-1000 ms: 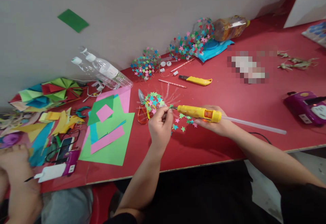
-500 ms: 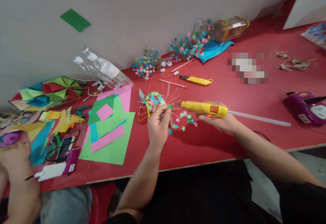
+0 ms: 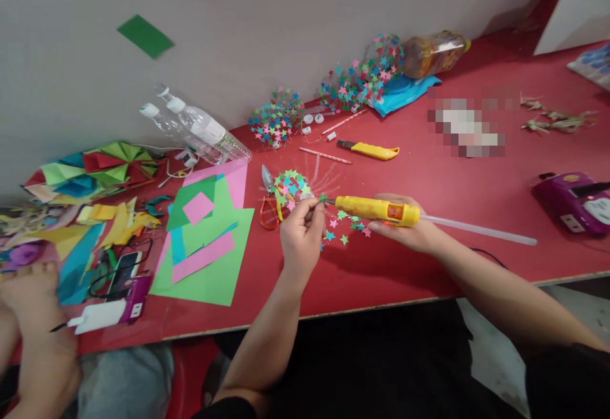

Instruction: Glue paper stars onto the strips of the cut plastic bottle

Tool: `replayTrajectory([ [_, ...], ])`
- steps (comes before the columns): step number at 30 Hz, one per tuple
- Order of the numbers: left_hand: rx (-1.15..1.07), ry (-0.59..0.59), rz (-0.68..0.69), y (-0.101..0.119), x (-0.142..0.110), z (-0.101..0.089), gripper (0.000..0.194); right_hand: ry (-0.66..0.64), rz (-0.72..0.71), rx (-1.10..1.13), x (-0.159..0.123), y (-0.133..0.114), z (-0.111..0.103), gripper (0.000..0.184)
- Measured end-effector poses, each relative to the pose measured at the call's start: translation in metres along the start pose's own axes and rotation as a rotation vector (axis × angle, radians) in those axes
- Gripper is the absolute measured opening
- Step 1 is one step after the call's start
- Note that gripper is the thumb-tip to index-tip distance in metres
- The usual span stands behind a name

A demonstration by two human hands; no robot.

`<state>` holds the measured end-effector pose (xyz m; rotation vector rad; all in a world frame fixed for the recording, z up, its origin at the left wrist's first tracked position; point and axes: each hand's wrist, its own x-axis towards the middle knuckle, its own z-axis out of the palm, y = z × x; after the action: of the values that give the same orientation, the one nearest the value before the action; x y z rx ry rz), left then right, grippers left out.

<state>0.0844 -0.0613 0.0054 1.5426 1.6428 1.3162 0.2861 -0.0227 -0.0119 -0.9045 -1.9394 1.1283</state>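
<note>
Pinched between the thumb and fingers of my left hand is a small green paper star. My right hand is wrapped round a yellow hot glue gun, whose nozzle meets or nearly meets the star. A long clear glue stick sticks out of the gun's back end. Just beyond my left hand stands a piece with clear strips, partly covered in coloured stars. Loose paper stars lie on the table below the nozzle. Scissors with orange handles are left of the strips.
A yellow utility knife and striped sticks lie behind. Star-covered balls and plastic bottles line the wall. Coloured paper sheets are to the left, near another person's hand. A purple power strip sits at right.
The glue gun has moved left and slightly down, bringing its nozzle to the star. My left hand has turned slightly, still pinching the star.
</note>
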Motion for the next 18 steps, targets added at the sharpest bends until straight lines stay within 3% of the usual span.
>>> replayTrajectory([
  [18, -0.064, 0.0, -0.043, 0.004, -0.0005, 0.0001, 0.012, 0.023, 0.023, 0.056, -0.0022, 0.0019, 0.0019, 0.024],
])
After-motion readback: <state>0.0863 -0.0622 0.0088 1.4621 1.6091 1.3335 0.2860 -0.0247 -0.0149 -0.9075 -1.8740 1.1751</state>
